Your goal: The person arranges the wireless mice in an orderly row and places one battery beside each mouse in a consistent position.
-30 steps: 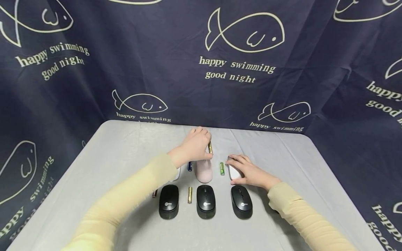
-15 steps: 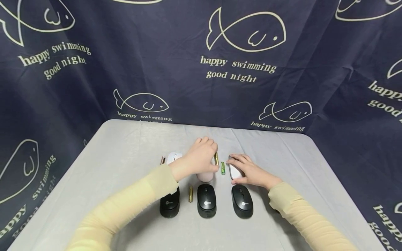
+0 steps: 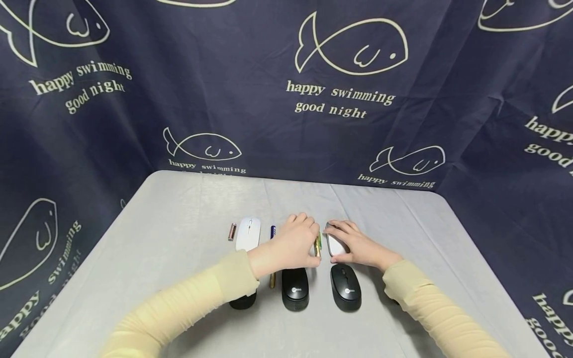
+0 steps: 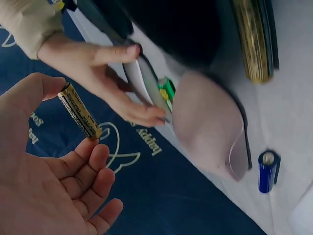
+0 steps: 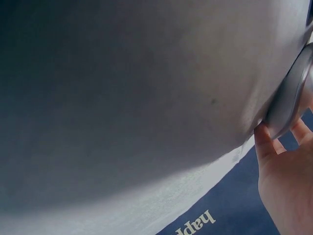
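Note:
Between thumb and fingertips, my left hand (image 3: 293,243) pinches a gold-and-black battery (image 4: 80,111), held above the tabletop. Beneath that hand lies a pink mouse (image 4: 208,125), hidden from the head view but visible to the left wrist camera. A green battery (image 4: 166,89) lies between the pink mouse and a white mouse (image 3: 335,245) to its right. My right hand (image 3: 358,244) grips this white mouse by its sides; in the right wrist view the mouse edge (image 5: 288,100) shows against my fingers.
Another white mouse (image 3: 248,232) lies left, between a reddish-brown battery (image 3: 232,231) and a blue battery (image 4: 266,174). Nearer are black mice: left (image 3: 243,302), middle (image 3: 295,291), right (image 3: 346,288). A gold battery (image 3: 272,281) lies between the first two. A fish-print curtain (image 3: 268,124) hangs behind the table.
My left hand has moved toward me and slightly right with the battery, uncovering the left white mouse and reddish-brown battery. My right hand has stayed on its mouse.

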Demonstrator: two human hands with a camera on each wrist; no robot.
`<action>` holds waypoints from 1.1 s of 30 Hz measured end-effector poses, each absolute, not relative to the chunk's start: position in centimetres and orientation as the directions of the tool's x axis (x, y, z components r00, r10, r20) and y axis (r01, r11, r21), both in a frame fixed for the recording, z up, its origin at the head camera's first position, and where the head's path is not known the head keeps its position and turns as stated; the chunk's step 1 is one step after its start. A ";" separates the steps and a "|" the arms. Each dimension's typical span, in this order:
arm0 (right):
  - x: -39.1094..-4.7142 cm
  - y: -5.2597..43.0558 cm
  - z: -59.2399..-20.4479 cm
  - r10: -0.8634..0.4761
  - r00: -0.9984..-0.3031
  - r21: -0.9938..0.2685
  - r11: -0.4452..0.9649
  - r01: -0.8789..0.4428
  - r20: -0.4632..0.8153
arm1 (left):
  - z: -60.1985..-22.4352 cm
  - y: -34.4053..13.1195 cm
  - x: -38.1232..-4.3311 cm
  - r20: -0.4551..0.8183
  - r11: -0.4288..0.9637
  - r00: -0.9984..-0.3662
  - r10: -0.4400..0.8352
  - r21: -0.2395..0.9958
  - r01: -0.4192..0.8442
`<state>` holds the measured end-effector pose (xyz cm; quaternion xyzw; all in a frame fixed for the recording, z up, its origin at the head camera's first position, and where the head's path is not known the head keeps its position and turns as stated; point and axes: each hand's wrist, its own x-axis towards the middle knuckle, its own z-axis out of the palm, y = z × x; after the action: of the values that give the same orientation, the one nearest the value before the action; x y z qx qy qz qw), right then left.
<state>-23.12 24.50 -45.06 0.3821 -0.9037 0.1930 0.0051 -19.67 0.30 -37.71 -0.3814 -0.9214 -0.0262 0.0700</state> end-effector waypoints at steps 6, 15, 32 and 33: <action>-23.3 24.6 -45.1 -0.687 -0.710 -0.347 0.635 -0.690 0.155 | -38.3 1.0 -18.8 0.101 0.702 -0.697 0.710 -0.021 0.712; -23.3 24.6 -45.0 -0.689 -0.708 -0.336 0.637 -0.694 0.156 | -39.5 1.9 -18.0 0.055 0.678 -0.676 0.734 -0.082 0.730; -23.3 24.7 -45.2 -0.689 -0.706 -0.335 0.634 -0.697 0.163 | -41.0 3.9 -16.8 -0.057 0.619 -0.624 0.779 -0.092 0.780; -23.3 24.7 -45.2 -0.689 -0.707 -0.335 0.636 -0.696 0.161 | -41.1 4.0 -16.8 -0.063 0.615 -0.621 0.781 -0.094 0.783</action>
<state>-23.26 24.71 -45.23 0.3827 -0.9043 0.1888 0.0090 -16.75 4.03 -41.11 -0.4354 -0.8985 0.0564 -0.0080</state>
